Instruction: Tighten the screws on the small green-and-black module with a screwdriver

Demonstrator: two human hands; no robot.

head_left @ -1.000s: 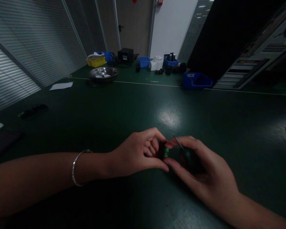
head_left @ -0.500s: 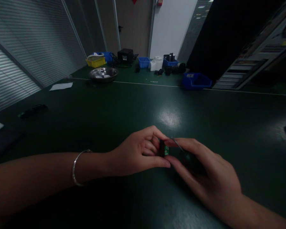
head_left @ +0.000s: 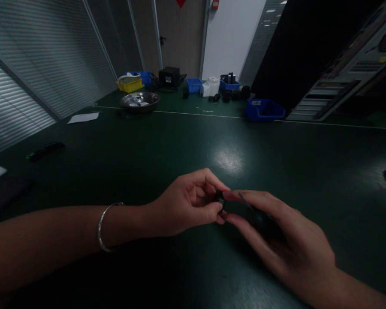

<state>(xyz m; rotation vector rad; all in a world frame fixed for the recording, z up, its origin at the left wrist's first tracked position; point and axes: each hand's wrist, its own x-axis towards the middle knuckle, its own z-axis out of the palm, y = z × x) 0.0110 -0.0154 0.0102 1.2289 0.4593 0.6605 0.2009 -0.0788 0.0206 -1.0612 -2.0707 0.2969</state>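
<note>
Your left hand (head_left: 186, 206) pinches a small black part (head_left: 218, 197) between thumb and forefinger, just above the green table (head_left: 180, 146). Your right hand (head_left: 286, 244) meets it from the other side, fingertips touching the same part, and closes around a dark-handled tool (head_left: 259, 219) whose thin metal shaft (head_left: 243, 198) lies along the forefinger. A bracelet (head_left: 103, 227) circles your left wrist. Far beyond the grip stand a steel bowl (head_left: 140, 101), a yellow bin (head_left: 129, 83) and blue bins (head_left: 264, 109).

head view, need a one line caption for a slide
Left hand and right hand pinch a small dark part over a green table.
</note>
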